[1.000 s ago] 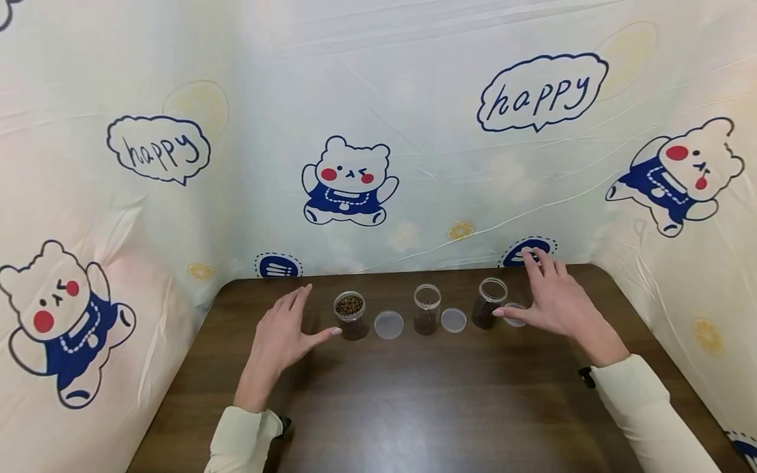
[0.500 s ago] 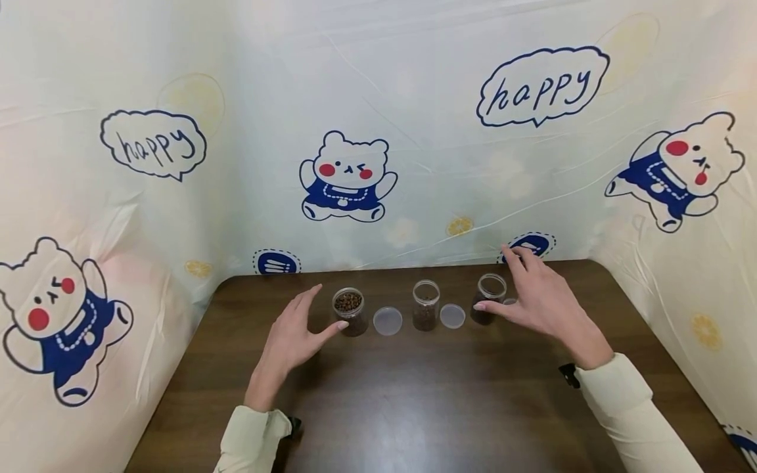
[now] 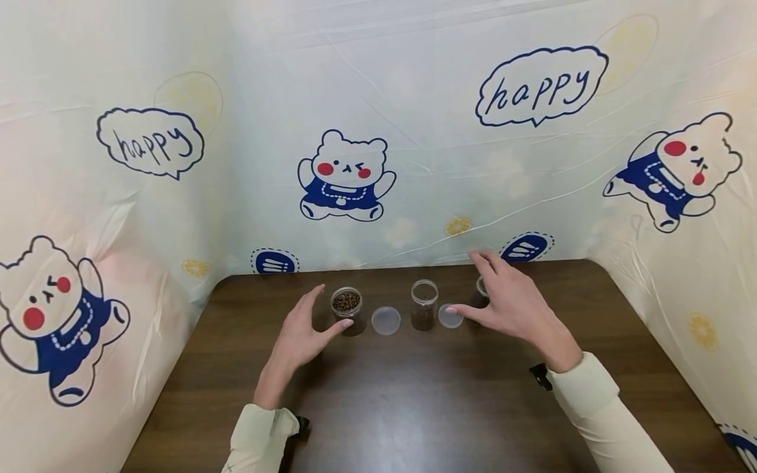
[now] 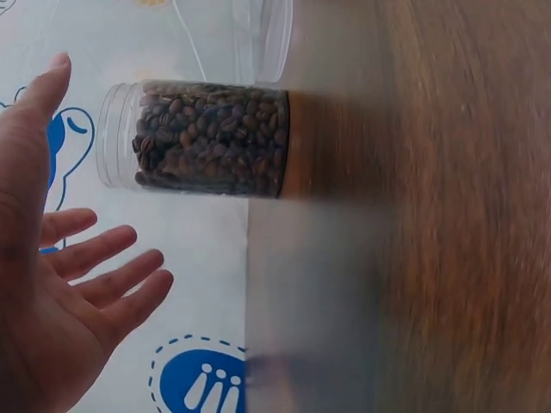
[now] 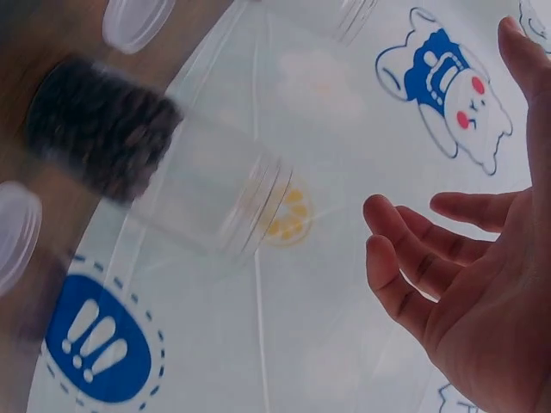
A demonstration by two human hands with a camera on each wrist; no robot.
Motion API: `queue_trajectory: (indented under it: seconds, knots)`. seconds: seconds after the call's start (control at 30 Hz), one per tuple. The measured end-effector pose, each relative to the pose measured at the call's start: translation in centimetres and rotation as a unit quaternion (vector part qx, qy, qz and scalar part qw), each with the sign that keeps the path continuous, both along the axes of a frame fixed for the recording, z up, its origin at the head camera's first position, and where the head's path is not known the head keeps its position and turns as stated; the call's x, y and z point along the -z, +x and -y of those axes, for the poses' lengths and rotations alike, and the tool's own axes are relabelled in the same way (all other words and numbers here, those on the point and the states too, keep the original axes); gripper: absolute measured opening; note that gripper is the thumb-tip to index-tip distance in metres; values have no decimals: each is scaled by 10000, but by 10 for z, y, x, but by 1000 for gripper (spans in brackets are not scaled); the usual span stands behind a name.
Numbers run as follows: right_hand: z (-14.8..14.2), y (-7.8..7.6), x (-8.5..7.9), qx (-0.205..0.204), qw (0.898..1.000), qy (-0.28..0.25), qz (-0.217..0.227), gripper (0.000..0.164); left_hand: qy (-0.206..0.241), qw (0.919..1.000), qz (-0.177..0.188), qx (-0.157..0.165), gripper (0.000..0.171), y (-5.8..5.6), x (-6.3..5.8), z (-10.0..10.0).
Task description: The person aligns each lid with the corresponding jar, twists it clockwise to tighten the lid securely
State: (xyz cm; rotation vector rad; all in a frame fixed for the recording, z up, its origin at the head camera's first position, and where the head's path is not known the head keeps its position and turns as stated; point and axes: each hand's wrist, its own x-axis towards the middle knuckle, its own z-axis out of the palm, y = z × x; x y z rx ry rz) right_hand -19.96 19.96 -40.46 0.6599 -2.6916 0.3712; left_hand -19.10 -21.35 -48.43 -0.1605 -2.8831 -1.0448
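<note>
Brown beans [image 3: 345, 301] fill the left jar [image 3: 353, 315] nearly to its neck. Jar's clear, mouth uncovered, upright near the table's back edge. Left hand [image 3: 303, 339] beside it: fingers spread, thumb apart, gap to the jar visible in the left wrist view.

Middle jar [image 3: 424, 305] next along, same row, upright. Roughly the lower half is dark beans; bare clear wall above, ridged rim. Right hand [image 3: 511, 300] sits to its right, fingers loosely bent and apart, thumb out, gripping nothing. Thumb tip overlaps the right lid [image 3: 449, 321] from above; can't tell if it's touching. Left lid [image 3: 386, 320] lies flat between left and middle jars, translucent white.

Table [image 3: 390, 401] is dark brown wood grain, rounded far corners, soft glare toward the front. Pale sheet [image 3: 432, 197] hangs behind and on both sides, creased, printed with blue-clad bears [image 3: 341, 187], "happy" bubbles [image 3: 542, 87] and orange slices [image 3: 458, 226]. Cream sleeves [image 3: 597, 401], black wrist straps [image 3: 539, 376].

Hard to see: right jar [image 3: 481, 290] is mostly behind the right hand, contents unreadable. Right wrist view blurs the middle jar's beans. Clear piece at the left wrist view's top edge is cut off; lid or jar, can't tell.
</note>
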Motion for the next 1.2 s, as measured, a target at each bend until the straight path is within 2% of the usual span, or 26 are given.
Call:
queue_trajectory:
  seconds: [0.23, 0.43, 0.6, 0.83, 1.2]
  knots:
    - [23, -1, 8, -179, 9996, 68, 206, 107, 280, 9995, 137, -48, 112, -2, 4, -5]
    - [43, 4, 14, -262, 9982, -131, 515, 105, 401, 9990, 168, -38, 114, -4, 10, -9]
    - [58, 6, 17, -343, 9975, -240, 577, 100, 498, 9987, 132, -38, 112, -5, 15, -10]
    - [74, 8, 21, -506, 9963, -415, 550, 87, 668, 9977, 106, -2, 105, -7, 18, -13]
    - [103, 16, 35, -1039, 9909, -522, 674, 62, 912, 9958, 51, 67, 101, -9, 26, -16]
